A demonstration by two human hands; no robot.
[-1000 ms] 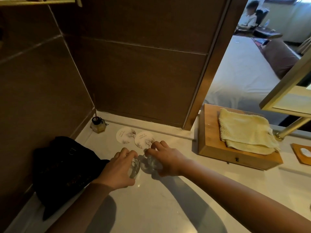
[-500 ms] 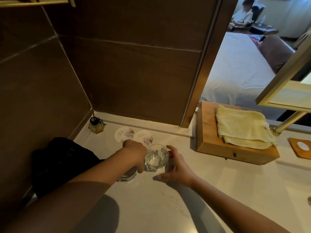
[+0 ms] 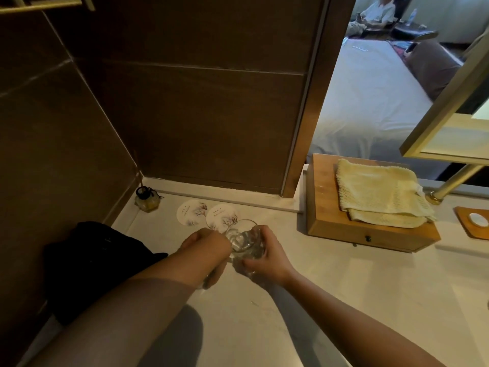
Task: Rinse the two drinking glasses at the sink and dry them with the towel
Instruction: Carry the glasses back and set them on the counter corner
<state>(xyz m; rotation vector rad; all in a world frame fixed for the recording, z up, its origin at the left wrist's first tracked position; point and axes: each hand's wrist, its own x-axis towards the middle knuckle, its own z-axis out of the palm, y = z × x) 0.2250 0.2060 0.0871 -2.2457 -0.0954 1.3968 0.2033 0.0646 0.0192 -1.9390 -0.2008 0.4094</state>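
Pale stone countertop [image 3: 344,300] runs along dark brown wall panels [image 3: 198,115], and a doorway on the right opens onto a white bed [image 3: 370,102]. Both forearms reach in from the lower edge, and the hands meet near the middle of the counter.

The right hand [image 3: 267,258] grasps a clear glass [image 3: 242,241], fingers wrapped round its far side and thumb on the near side. The glass is tilted, with its open mouth facing up toward the camera. The left hand [image 3: 209,243] sits just beside it, knuckles up, fingers curled down over a second glass [image 3: 210,278]. Only a glint of that glass shows under the wrist.

Two round printed coasters [image 3: 191,211] lie just behind the hands, and a small bottle [image 3: 146,198] stands in the corner. A black bag [image 3: 92,260] is slumped against the left wall. To the right, well apart from the hands, a folded yellow towel [image 3: 375,192] rests on a wooden box [image 3: 325,218]. Beyond that are a gold-framed mirror [image 3: 449,123] and a wooden soap dish [image 3: 473,221].
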